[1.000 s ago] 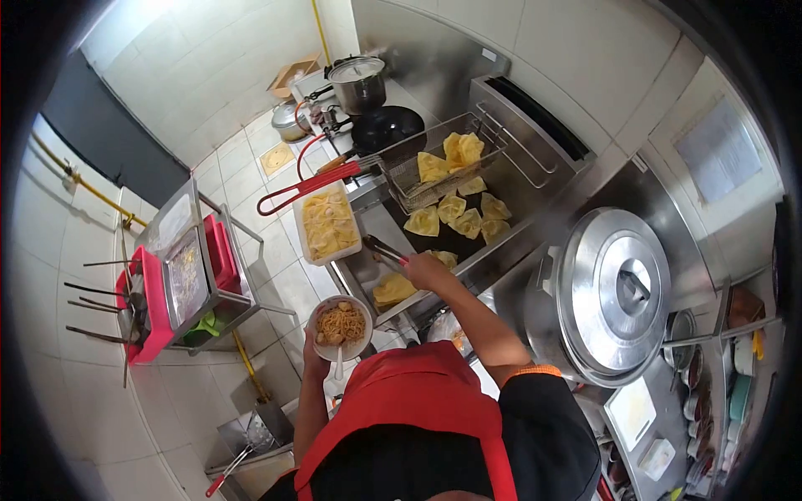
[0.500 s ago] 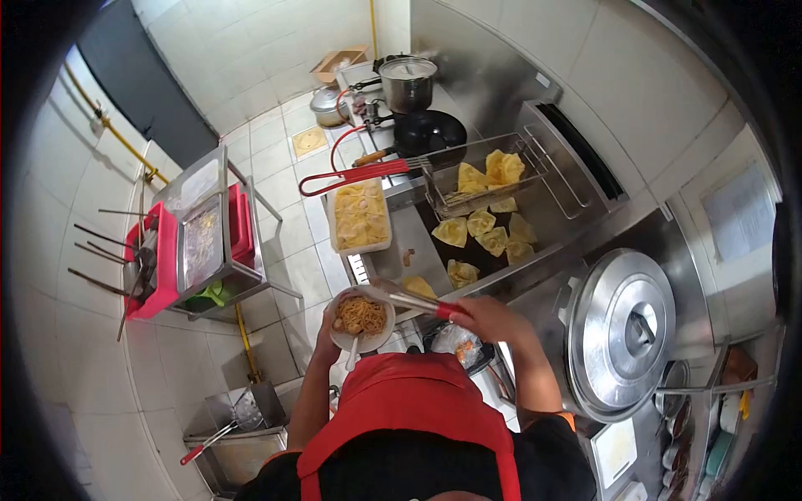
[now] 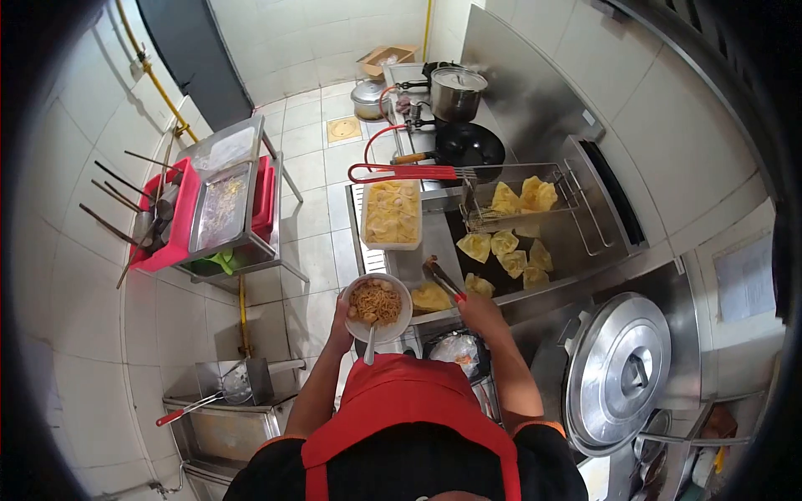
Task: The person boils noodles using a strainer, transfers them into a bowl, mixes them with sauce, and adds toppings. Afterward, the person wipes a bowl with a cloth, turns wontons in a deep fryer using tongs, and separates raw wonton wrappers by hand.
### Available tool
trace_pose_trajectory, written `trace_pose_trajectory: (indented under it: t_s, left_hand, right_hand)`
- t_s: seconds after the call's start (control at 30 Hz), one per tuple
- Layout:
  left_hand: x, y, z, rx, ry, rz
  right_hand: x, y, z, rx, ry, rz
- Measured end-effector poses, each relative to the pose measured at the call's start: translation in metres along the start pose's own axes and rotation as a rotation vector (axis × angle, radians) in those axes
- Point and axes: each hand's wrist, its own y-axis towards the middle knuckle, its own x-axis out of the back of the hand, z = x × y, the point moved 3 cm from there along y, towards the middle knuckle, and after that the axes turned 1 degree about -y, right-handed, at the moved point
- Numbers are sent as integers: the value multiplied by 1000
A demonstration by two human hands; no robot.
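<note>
My left hand [image 3: 341, 318] holds a white bowl of brown noodles [image 3: 378, 306] with a spoon handle hanging over its rim, close in front of my red apron. My right hand [image 3: 479, 312] grips metal tongs [image 3: 443, 279] with red-tipped handles; their tips reach over the steel counter edge by a fried yellow wonton [image 3: 429, 298]. Just beyond lies the fryer vat [image 3: 551, 242] with several wontons floating in dark oil. A wire fry basket [image 3: 510, 200] with a red handle rests over the vat and holds more wontons.
A white tub of raw wontons [image 3: 391, 215] sits left of the fryer. A black wok [image 3: 469, 144] and a lidded pot [image 3: 458, 92] stand on the stove behind. A big steel pot lid [image 3: 622, 374] is at right. A steel cart with red trays [image 3: 219, 204] stands left.
The tongs left the bowl and swung right to the counter edge by the fryer. The bowl stayed in my left hand. My view shifted, so everything slid rightward in the frame.
</note>
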Motion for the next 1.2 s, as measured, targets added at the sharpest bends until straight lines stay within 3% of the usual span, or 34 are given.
trace_pose_trajectory:
  t_s: [0.13, 0.33, 0.4, 0.57, 0.6, 0.7, 0.73, 0.87, 0.97, 1.0, 1.1, 1.2]
  left_hand:
    - [10, -1, -5, 9, 39, -25]
    - [13, -8, -21, 132, 118, -8]
    - [14, -7, -18, 163, 157, -9]
    - [-19, -1, -22, 172, 121, 97]
    - [-14, -1, -19, 176, 134, 78]
    - [-4, -6, -13, 162, 139, 45]
    - [-3, -7, -12, 148, 134, 37]
    - [-9, -20, -20, 138, 12, 46]
    - [20, -36, -14, 128, 11, 5]
    - [37, -39, -7, 141, -2, -12]
    - [45, -46, -4, 144, -35, -114]
    - [56, -57, 1, 151, -103, -133]
  right_hand:
    - [12, -10, 0, 59, -39, 38]
    - [104, -90, 16, 260, 195, 42]
    - [122, -110, 30, 347, 195, 132]
    - [121, -132, 34, 395, 136, 242]
    - [123, -134, 22, 340, 114, 248]
    - [147, -155, -18, -87, 512, 348]
    - [130, -154, -56, -54, 832, 321]
    - [107, -146, -107, -31, 1028, 233]
    - [84, -120, -130, -185, 1170, 188]
    - [78, -109, -137, -222, 821, 76]
    - [73, -77, -136, -244, 631, -3]
    - [80, -39, -122, -324, 601, 178]
